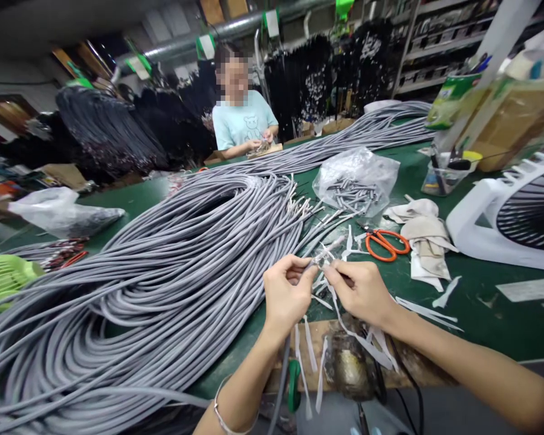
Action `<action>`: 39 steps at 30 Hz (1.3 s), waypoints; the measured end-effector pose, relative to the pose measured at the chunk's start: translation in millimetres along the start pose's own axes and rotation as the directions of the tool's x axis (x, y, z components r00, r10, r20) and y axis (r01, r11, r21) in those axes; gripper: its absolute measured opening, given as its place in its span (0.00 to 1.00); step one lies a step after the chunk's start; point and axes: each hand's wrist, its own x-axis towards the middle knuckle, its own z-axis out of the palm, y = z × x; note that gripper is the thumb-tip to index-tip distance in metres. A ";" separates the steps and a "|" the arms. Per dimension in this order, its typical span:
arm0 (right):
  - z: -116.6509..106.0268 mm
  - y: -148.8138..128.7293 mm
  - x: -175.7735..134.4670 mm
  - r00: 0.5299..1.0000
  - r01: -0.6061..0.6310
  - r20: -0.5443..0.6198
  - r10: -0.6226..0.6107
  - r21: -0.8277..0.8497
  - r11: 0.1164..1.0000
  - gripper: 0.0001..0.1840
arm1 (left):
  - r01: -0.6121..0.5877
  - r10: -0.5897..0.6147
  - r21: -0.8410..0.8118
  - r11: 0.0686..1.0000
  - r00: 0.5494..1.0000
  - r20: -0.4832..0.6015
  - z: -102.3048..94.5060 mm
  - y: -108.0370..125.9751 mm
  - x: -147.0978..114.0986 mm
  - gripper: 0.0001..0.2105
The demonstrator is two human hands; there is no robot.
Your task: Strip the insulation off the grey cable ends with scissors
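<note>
The left hand (289,296), at lower centre of the frame, has thumb and forefinger clamped on a grey cable (281,380) near its end; the cable runs down below the hand to the bottom edge. The right hand (360,293), just beside it, has thumb and forefinger together on pale material (325,261) at the cable end; whether this is strand or strip cannot be told. A white strip (367,347) hangs below the right hand, over a wooden board (417,377) bearing a metal unit (351,365). A large bundle of grey cables (172,272) fills the left and centre of the green table (494,323). Orange-handled scissors (394,250) lie right of centre, near a clear bag (367,163) of short grey pieces (351,194). A white fan (474,214) stands at the right edge. A co-worker (245,118) holds a small item (263,145) at upper centre
</note>
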 end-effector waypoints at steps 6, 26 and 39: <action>-3.7 3.4 8.0 0.945 -0.310 0.001 0.328 0.328 0.892 0.12 | -0.001 0.000 -0.008 1.000 0.998 -0.067 -1.6 0.7 -0.5 0.06; -1.6 6.9 10.3 0.922 -0.344 -0.075 0.380 0.291 0.893 0.10 | 0.230 -0.181 -0.519 0.824 0.973 0.143 0.9 6.4 4.2 0.10; -8.4 -7.2 3.3 0.997 -0.061 -0.040 0.064 0.074 0.995 0.13 | 0.128 -0.114 -0.328 0.936 0.992 0.062 1.8 9.3 -4.5 0.08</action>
